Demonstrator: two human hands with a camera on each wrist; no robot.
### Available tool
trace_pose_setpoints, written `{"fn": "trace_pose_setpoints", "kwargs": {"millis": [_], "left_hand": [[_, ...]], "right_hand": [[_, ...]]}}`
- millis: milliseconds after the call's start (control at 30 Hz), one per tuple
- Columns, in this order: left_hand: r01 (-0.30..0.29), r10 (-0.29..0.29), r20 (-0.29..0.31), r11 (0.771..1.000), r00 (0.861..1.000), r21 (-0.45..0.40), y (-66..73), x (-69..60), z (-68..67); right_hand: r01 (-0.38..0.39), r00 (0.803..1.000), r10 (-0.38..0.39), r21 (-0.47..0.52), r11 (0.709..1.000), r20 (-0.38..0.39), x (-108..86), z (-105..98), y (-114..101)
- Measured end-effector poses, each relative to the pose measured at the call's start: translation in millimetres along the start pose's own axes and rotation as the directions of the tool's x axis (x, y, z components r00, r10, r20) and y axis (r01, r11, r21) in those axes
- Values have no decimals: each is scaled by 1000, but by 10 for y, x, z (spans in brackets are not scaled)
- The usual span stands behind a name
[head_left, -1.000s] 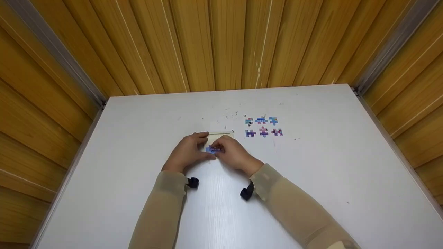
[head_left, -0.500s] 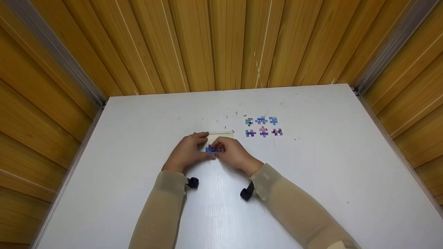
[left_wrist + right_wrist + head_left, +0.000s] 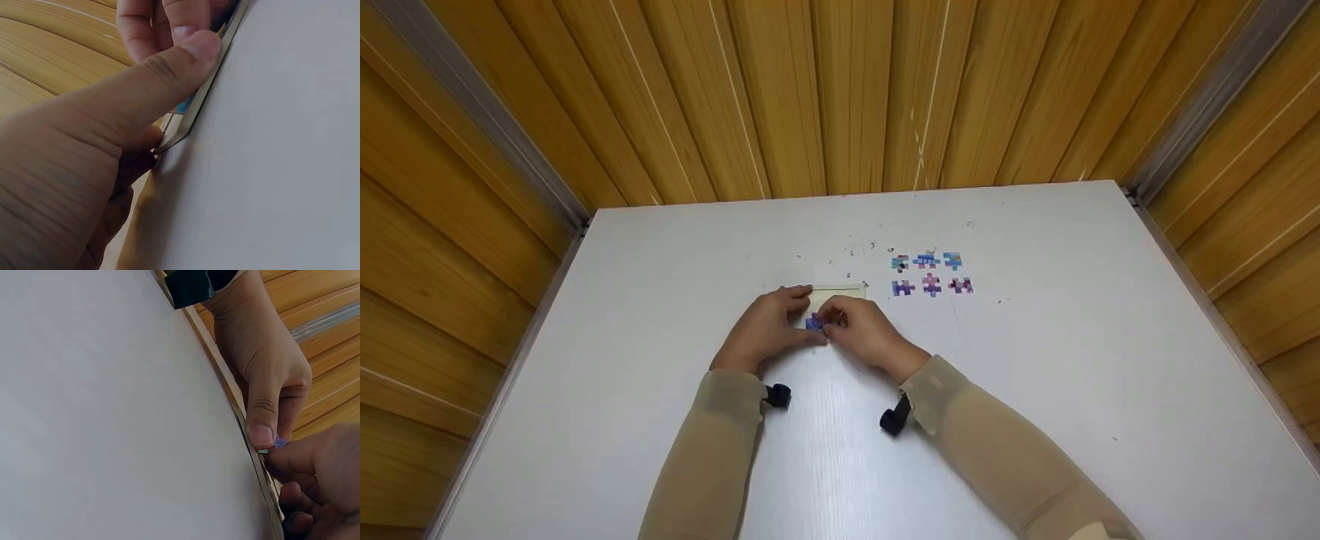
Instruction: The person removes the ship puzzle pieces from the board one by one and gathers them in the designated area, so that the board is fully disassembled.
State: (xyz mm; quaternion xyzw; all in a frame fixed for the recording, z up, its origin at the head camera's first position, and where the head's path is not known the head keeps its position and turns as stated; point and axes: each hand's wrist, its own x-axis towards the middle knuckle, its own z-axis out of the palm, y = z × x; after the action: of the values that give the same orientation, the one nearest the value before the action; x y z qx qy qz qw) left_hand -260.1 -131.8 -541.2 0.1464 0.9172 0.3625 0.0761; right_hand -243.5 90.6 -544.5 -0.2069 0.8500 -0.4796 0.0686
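My left hand (image 3: 765, 330) holds a small pale puzzle tray (image 3: 838, 287) at its left side, thumb along the near edge. The left wrist view shows that thumb pressing on the tray's rim (image 3: 194, 107). Blue-purple jigsaw pieces (image 3: 813, 324) lie in the tray's near left part, partly covered by fingers. My right hand (image 3: 866, 330) reaches over the tray with curled fingers, pinching a purple jigsaw piece (image 3: 279, 442) close to the left thumb. How that piece sits against its neighbours is hidden.
Several loose jigsaw pieces (image 3: 931, 284) lie in two rows right of the tray on the white table (image 3: 1035, 315). Small dark specks (image 3: 872, 246) are scattered behind the tray. Wood-patterned walls (image 3: 847, 97) enclose the table's back and sides.
My right fingertips have shifted slightly over the tray, and less of the blue-purple pieces shows beside them. My left hand and the loose pieces have stayed in place.
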Motion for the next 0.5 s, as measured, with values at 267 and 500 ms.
{"fn": "trace_pose_setpoints", "kwargs": {"millis": [267,500], "left_hand": [[-11,11,0,1000,1000,0,-21,12,1],[-21,21,-1,1000,1000,-4,-17,6,-8]], "right_hand": [[15,1000,-15,18,1000,-2,1,-1,5],[28,1000,-28,35,999,1,5,-10,8]]}}
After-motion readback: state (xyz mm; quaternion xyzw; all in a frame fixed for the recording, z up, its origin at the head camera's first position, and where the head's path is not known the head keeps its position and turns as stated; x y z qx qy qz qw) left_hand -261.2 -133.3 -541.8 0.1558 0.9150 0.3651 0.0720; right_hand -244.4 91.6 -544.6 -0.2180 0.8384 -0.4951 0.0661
